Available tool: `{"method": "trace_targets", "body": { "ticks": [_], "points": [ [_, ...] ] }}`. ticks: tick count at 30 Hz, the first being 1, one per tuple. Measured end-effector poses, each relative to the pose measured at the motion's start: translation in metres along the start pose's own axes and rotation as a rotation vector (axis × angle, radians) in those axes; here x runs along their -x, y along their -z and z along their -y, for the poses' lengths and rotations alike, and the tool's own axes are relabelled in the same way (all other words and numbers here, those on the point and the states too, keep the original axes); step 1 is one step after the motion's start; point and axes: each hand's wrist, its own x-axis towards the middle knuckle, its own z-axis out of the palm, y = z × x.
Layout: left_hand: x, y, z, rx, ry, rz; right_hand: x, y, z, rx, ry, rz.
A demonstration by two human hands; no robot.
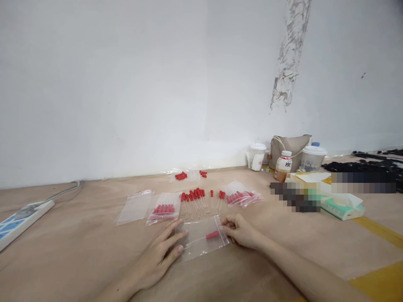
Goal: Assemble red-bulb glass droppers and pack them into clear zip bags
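Observation:
A clear zip bag [201, 247] lies flat on the table with one red-bulbed glass dropper [212, 235] inside it. My left hand [163, 249] rests on the bag's left end, fingers spread. At the zip end on the right, my right hand [237, 230] has its fingers curled in a pinch at the bag's edge. Just beyond the bag lie several loose droppers [195, 195] with red bulbs. Filled bags of droppers sit on either side, a left stack [163, 209] and a right stack [241, 197]. Flat bags [135, 205] without droppers lie farther left.
Small red bulbs [181, 176] lie on a bag near the wall. A power strip [25, 222] is at the left edge. At the back right stand a lidded cup [257, 157], a drink bottle [283, 166] and a grey bag [291, 147]. A tissue pack [343, 205] lies right.

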Motion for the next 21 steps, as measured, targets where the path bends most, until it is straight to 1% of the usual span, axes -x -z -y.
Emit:
{"method": "trace_targets", "body": {
  "ticks": [2, 3, 5, 7, 10, 12, 16, 18, 21],
  "points": [
    [0.001, 0.0, 0.003, 0.03, 0.01, -0.009, -0.004, 0.01, 0.0, 0.011, -0.08, -0.042],
    [0.002, 0.0, 0.005, 0.043, -0.001, -0.005, -0.007, 0.016, 0.001, 0.059, -0.098, -0.091],
    [0.002, -0.001, 0.008, 0.06, -0.039, 0.01, -0.019, 0.029, 0.006, 0.225, -0.095, -0.214],
    [0.002, -0.001, 0.009, 0.065, -0.064, 0.025, -0.037, 0.039, 0.012, 0.403, -0.091, -0.3],
    [0.0, 0.001, 0.006, 0.065, -0.078, 0.04, -0.068, 0.046, 0.023, 0.518, -0.124, -0.389],
    [0.0, 0.002, 0.002, 0.054, -0.088, 0.047, -0.087, 0.044, 0.027, 0.574, -0.182, -0.418],
    [0.0, 0.005, -0.001, 0.032, -0.124, 0.06, -0.111, 0.033, 0.029, 0.632, -0.295, -0.404],
    [0.0, 0.005, -0.001, 0.031, -0.137, 0.061, -0.117, 0.029, 0.029, 0.639, -0.317, -0.404],
    [0.001, 0.005, -0.001, 0.022, -0.142, 0.06, -0.121, 0.026, 0.03, 0.622, -0.311, -0.414]
  ]
}}
